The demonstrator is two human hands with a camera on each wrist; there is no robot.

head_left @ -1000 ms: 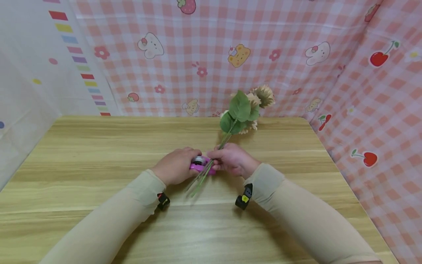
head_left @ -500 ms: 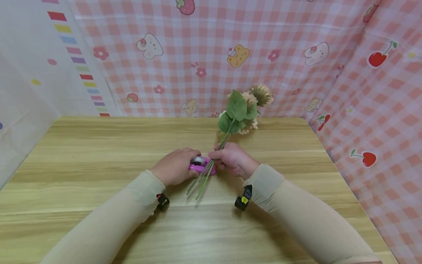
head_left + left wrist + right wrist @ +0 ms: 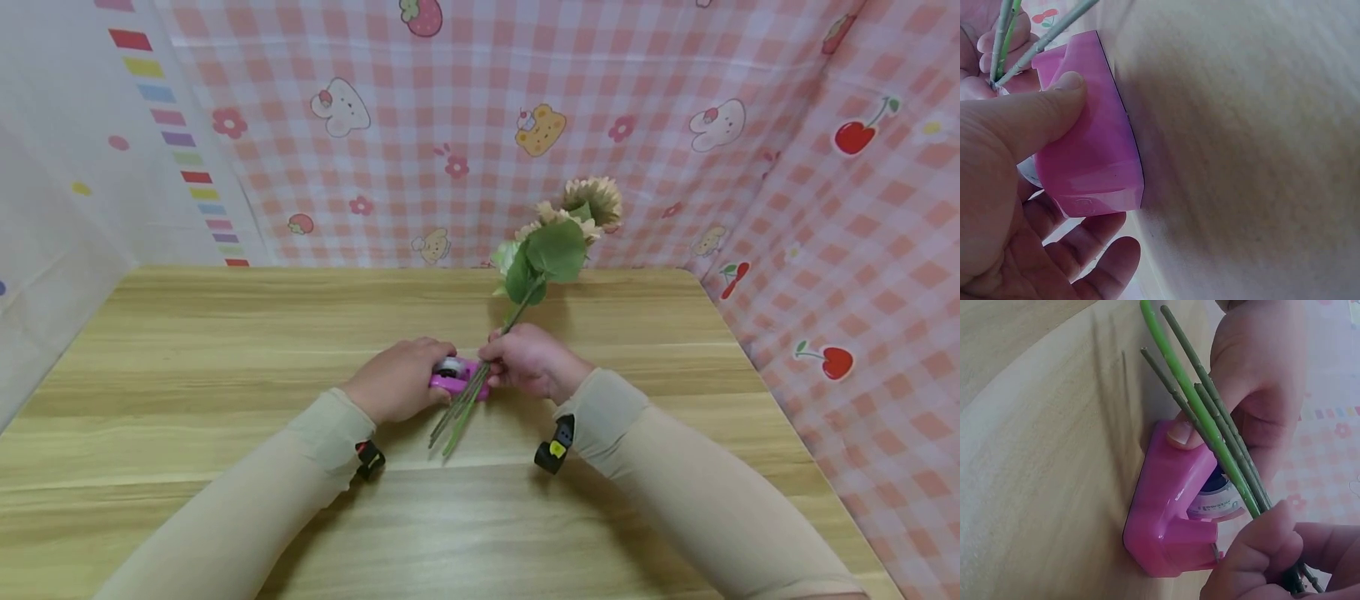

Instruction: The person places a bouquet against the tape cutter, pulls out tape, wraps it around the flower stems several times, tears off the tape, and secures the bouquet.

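My left hand point(image 3: 393, 379) grips a pink tape dispenser point(image 3: 448, 384) low over the wooden table, its thumb along one side in the left wrist view. A tape roll point(image 3: 1216, 503) sits in the dispenser, partly covered by the hand. Just to the right, my right hand point(image 3: 536, 364) pinches a small bunch of artificial flowers by the stems point(image 3: 1211, 430). Pale peach flower heads point(image 3: 596, 200) and green leaves point(image 3: 557, 250) lean up and away to the right. The cut ends point back toward me, crossing in front of the dispenser, one stem brighter green than the others.
The wood-grain table point(image 3: 465, 525) spreads around both hands. A pink checked cloth point(image 3: 420, 108) with cartoon prints hangs behind its far edge and along the right side. White cloth point(image 3: 67, 225) hangs at the left. Each wrist carries a black camera mount point(image 3: 555, 446).
The bunch has turned in my right fingers: its leaves face another way and the flower heads stand slightly higher. The stem ends have drawn closer together. My left hand and the tape dispenser stay put.
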